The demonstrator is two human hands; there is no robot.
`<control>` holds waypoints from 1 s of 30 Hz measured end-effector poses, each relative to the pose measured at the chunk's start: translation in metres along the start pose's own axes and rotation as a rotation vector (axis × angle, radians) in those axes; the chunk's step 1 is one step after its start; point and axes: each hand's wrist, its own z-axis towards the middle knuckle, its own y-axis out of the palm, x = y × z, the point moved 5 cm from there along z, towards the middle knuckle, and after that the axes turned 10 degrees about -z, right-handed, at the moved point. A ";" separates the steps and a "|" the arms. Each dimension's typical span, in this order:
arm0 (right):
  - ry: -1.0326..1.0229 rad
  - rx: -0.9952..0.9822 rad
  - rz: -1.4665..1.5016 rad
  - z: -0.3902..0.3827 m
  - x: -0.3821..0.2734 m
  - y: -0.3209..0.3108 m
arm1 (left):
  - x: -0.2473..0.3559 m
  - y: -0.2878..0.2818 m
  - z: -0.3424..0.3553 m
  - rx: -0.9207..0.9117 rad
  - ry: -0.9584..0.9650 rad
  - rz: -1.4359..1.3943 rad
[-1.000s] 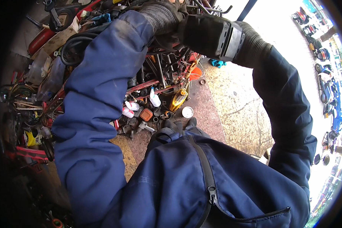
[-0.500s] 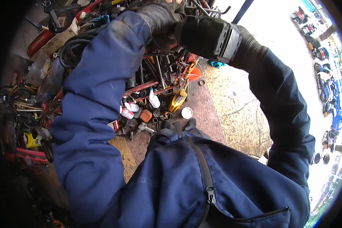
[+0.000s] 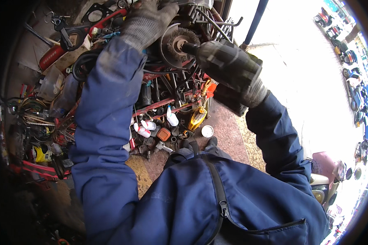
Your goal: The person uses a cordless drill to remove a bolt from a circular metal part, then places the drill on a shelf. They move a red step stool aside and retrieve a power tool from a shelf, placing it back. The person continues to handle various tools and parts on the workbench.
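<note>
One power tool (image 3: 229, 65), likely heavy and rigid, juts at one o'clock, right hand (image 3: 255, 92) clamped round its grip, seemingly the best hold; left hand (image 3: 149, 23), at eleven: fingers' state I can't tell.

Two hands (image 3: 148, 23) — one power tool (image 3: 232, 65), one wire brush (image 3: 179, 43), three white bottles (image 3: 172, 118).

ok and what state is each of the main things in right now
Right hand, gloved, closed on power tool
Power tool, held, running unclear
Wire wheel, by the power tool, spinning unclear
Left hand, gloved, grip unclear
White bottle, upright or leaning unclear
Jacket zip, partly open
</note>
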 end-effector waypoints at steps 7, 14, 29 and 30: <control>0.387 0.052 0.285 -0.050 0.000 -0.001 | 0.003 -0.016 -0.050 -0.186 -0.055 0.109; 0.787 0.002 1.123 -0.081 0.000 0.006 | 0.022 -0.001 -0.067 -0.213 0.009 0.389; 0.169 -0.167 0.348 -0.128 0.038 -0.007 | 0.006 0.107 -0.203 0.167 -0.565 -1.061; 0.202 -0.190 0.362 -0.131 0.040 -0.003 | 0.006 0.116 -0.211 0.123 -0.562 -0.990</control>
